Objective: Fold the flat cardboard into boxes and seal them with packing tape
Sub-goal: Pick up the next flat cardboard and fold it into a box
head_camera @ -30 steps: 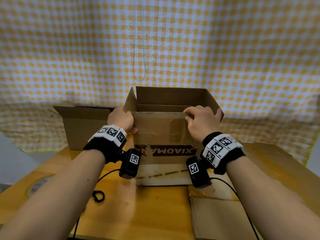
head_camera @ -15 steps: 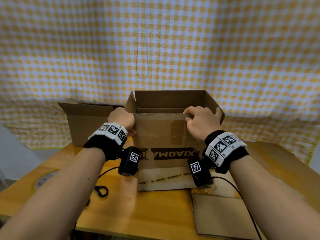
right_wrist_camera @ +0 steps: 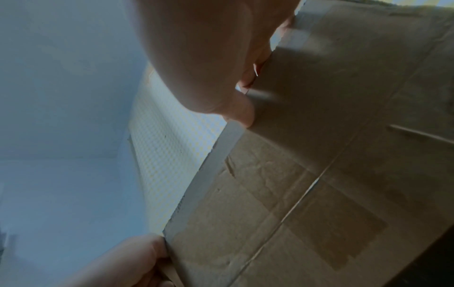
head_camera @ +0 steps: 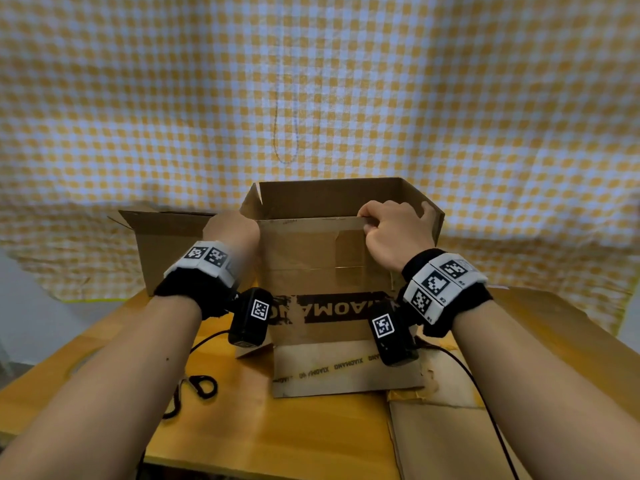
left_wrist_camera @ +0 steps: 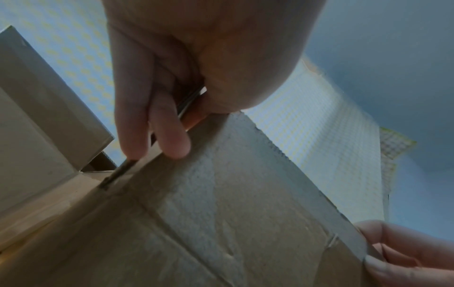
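Note:
An open brown cardboard box point(head_camera: 311, 327) with upside-down XIAOMANG print stands on the wooden table point(head_camera: 277, 438). Its near top flap point(head_camera: 304, 247) stands upright. My left hand point(head_camera: 231, 232) grips that flap's left corner; in the left wrist view the fingers point(left_wrist_camera: 172, 136) curl over the cardboard edge point(left_wrist_camera: 245, 174). My right hand point(head_camera: 394, 233) pinches the flap's top edge near the right corner, with the thumb point(right_wrist_camera: 242, 114) against the cardboard point(right_wrist_camera: 319, 174). Old tape patches show on the flap. A bottom flap point(head_camera: 346, 372) sticks out toward me on the table.
A second open box point(head_camera: 173, 244) stands behind on the left. Flat cardboard point(head_camera: 450, 441) lies at the front right. A black cable with a clip point(head_camera: 201, 386) lies front left. A tape roll point(head_camera: 81, 362) sits dimly at the table's left edge. A checked cloth point(head_camera: 311, 81) hangs behind.
Both hands keep their hold on the near flap. The left wrist is blurred by a small movement, and the view has shifted so more of the table front shows.

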